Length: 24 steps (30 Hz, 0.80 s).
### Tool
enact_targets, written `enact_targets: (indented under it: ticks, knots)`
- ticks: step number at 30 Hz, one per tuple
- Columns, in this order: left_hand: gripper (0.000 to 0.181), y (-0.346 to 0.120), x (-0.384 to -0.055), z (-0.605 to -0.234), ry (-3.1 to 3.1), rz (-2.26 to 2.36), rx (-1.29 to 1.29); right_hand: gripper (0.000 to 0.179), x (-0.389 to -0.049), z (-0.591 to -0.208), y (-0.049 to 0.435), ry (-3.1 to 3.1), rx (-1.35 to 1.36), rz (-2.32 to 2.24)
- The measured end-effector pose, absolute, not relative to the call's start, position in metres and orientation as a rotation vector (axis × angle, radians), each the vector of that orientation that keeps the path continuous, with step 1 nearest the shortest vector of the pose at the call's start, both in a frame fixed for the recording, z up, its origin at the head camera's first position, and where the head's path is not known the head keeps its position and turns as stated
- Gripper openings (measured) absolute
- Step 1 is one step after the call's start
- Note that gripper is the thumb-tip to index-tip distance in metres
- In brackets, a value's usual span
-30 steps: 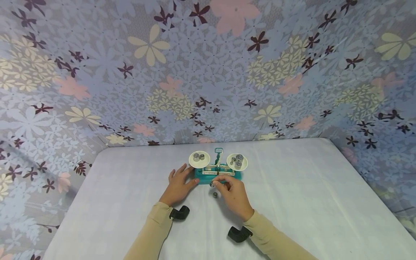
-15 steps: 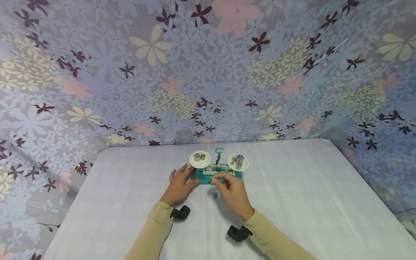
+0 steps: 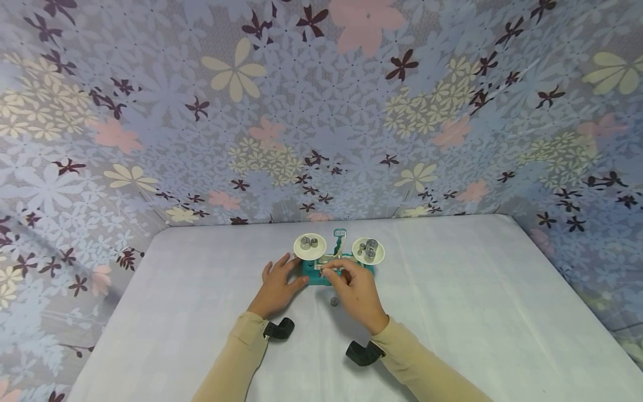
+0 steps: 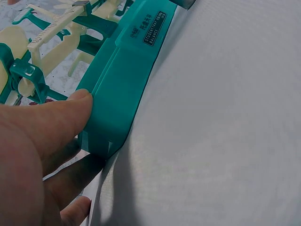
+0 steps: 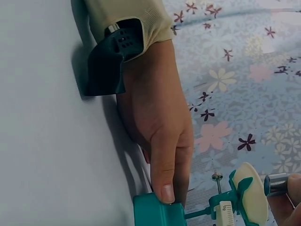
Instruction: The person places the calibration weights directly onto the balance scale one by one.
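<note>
A teal two-pan balance scale stands on the table. My left hand holds its left end, thumb on the base and fingers around the end. My right hand is over the front of the scale, and its fingertips pinch a small metal weight, mostly covered in the head view. The white left pan carries two metal weights. Several weights of mixed size sit in the white right pan. One more weight stands on the table in front of the base.
White cloth covers the table. Behind it and at both sides hangs flowered fabric. A black camera mount sits on each wrist, the left mount and the right mount, both close above the table.
My right hand, with the weight in its fingertips, has moved slightly forward and left, from the base's front edge to over the base. The left hand has stayed on the scale.
</note>
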State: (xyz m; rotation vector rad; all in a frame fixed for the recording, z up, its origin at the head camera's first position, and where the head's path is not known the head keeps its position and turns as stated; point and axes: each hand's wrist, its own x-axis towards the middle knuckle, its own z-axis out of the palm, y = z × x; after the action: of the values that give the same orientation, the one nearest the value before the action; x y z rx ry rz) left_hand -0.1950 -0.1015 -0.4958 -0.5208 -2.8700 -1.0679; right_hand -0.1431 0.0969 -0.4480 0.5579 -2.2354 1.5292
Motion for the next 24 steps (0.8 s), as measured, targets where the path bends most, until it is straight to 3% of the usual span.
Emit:
enact_targets:
  ticks: [24]
  knots:
    - [0.058, -0.102, -0.193, -0.494, -2.867, -1.082, -0.534, 0.014, -0.157, -0.436, 0.085, -2.207, 0.556, 1.484]
